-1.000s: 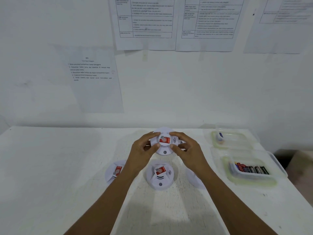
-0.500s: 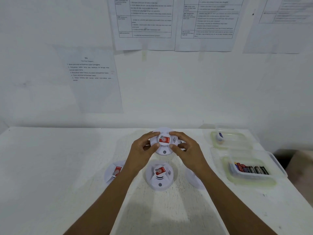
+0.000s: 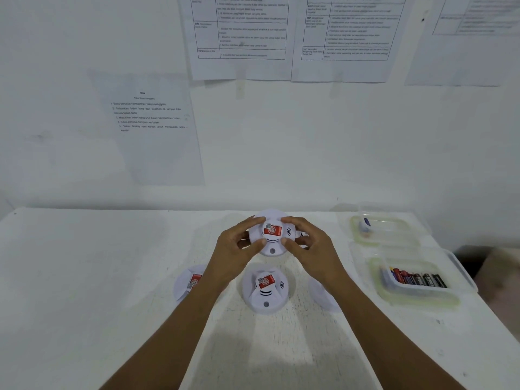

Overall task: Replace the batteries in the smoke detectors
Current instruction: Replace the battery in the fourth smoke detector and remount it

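While our left hand (image 3: 233, 254) and right hand (image 3: 315, 251) pinch the rim of a round white plastic smoke detector with a red sticker (image 3: 271, 230) from either side, over the far middle of the white table (image 3: 84, 277), a clear plastic tub of batteries (image 3: 416, 291) sits off to our right.

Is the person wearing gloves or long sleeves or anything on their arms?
No. The left hand and the right hand are bare, with no gloves and no rings that I can see. The left forearm and the right forearm are bare too, down to the picture's bottom edge. No sleeve, watch or bracelet shows.
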